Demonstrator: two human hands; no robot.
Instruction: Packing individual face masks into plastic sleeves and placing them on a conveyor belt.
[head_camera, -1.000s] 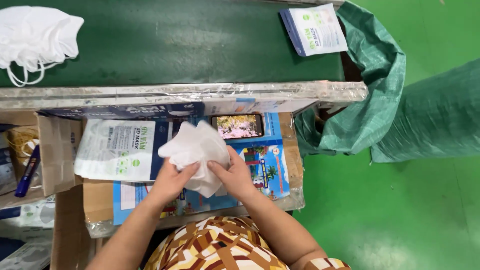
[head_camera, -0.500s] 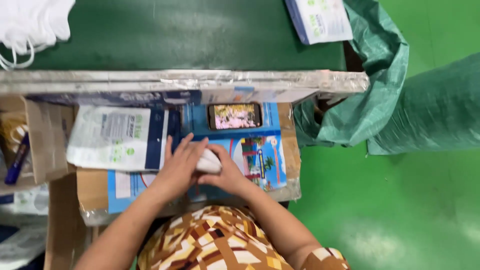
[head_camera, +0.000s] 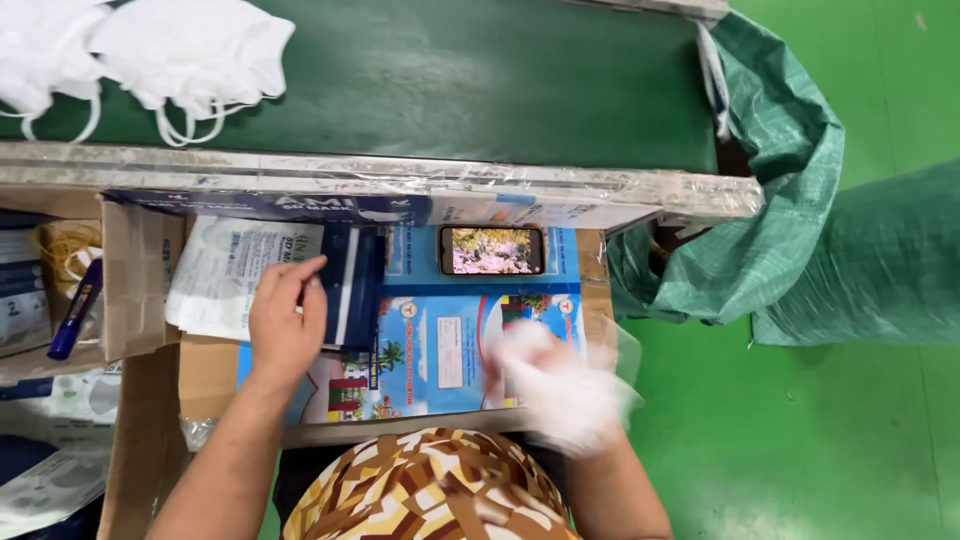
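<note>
Currently logging | left hand (head_camera: 285, 325) is lying flat, fingers loosely spread, on a glossy white-and-navy pouch stack (head_camera: 262, 280), gripping nothing | right hand (head_camera: 560, 395) is blurring, closed around a soft crumpled white mask (head_camera: 545, 375) at the colourful printed board's (head_camera: 440, 345) right edge | phone (head_camera: 491, 250) is glowing above.
</note>
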